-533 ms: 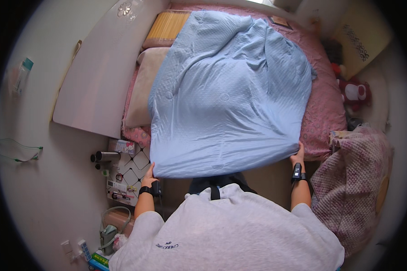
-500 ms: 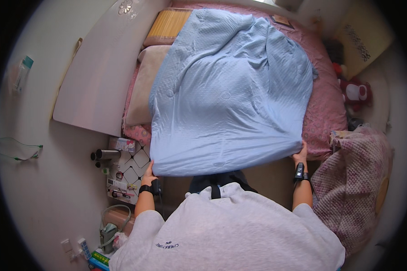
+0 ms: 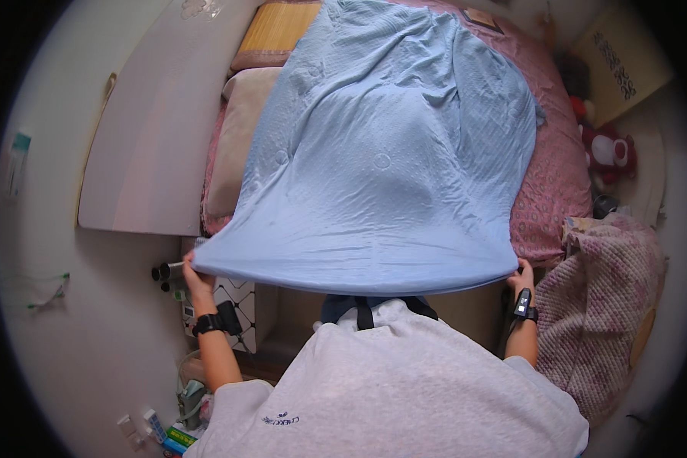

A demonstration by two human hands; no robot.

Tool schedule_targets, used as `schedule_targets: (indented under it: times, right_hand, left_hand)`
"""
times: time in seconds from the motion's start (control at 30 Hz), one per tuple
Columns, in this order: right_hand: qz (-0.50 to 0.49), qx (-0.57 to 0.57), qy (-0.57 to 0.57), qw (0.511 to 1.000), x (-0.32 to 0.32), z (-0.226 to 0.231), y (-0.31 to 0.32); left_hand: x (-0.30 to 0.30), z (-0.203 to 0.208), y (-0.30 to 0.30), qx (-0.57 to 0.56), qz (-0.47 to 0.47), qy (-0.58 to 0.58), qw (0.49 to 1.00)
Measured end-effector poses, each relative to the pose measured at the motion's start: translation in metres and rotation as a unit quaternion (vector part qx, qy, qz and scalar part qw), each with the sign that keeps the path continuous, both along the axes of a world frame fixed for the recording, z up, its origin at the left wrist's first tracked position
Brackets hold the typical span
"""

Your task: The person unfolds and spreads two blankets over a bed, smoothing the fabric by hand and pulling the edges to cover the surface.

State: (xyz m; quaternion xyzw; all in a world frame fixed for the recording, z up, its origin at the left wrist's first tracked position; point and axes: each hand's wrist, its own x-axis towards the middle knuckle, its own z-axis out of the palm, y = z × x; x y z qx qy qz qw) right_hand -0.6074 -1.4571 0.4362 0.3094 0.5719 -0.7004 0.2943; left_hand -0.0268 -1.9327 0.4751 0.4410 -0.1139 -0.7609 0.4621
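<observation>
A light blue quilted blanket (image 3: 374,191) spreads over the bed, its near edge pulled taut between my two hands. My left hand (image 3: 198,276) is closed on the near left corner, beside the bedside cabinet. At the opposite corner my right hand (image 3: 520,276) grips the edge, close to the bed's near right side. Folds and wrinkles run across the far right part of the blanket. Under it lies a pink patterned bed sheet (image 3: 551,183), showing along the right.
Two pillows, one beige (image 3: 240,145) and one with a bamboo mat (image 3: 278,30), lie by the pale headboard (image 3: 149,130). A patterned bedside cabinet (image 3: 237,305) stands at left. On the right are a quilted purple-white cover (image 3: 611,305) and a red plush toy (image 3: 609,151).
My left hand has moved outward to the left, stretching the blanket's near edge wider. My right hand has shifted slightly right and down. The view has tilted a little.
</observation>
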Motion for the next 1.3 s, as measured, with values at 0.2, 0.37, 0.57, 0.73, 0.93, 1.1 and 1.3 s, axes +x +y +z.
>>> schedule_targets:
  times: [0.2,0.37,0.57,0.73,0.93,1.1,1.3]
  right_hand:
    - [0.091,-0.136,0.187,0.969,-0.126,0.073,-0.094]
    - [0.159,-0.178,0.225,0.945,-0.273,0.106,-0.201]
    - [0.164,-0.235,0.205,0.936,-0.407,0.062,-0.310]
    - [0.273,-0.141,0.167,0.937,-0.286,-0.020,-0.391]
    - [0.229,0.104,-0.150,0.956,-0.170,-0.178,-0.276]
    - [0.097,0.035,-0.322,0.941,-0.100,-0.191,-0.345]
    - [-0.019,0.084,-0.252,0.964,-0.139,-0.231,-0.324]
  left_hand:
    - [-0.122,0.092,-0.169,-0.219,-0.106,-0.014,0.970]
    - [-0.279,0.124,-0.306,-0.241,-0.180,-0.092,0.949]
    - [-0.455,0.084,-0.377,-0.325,-0.318,-0.146,0.879]
    - [-0.418,-0.044,-0.387,-0.432,-0.332,-0.402,0.736]
    - [-0.351,-0.147,-0.308,-0.218,-0.380,-0.730,0.524]
    - [-0.306,-0.164,-0.270,-0.054,-0.334,-0.806,0.486]
    - [-0.306,-0.179,-0.292,-0.090,-0.360,-0.764,0.528]
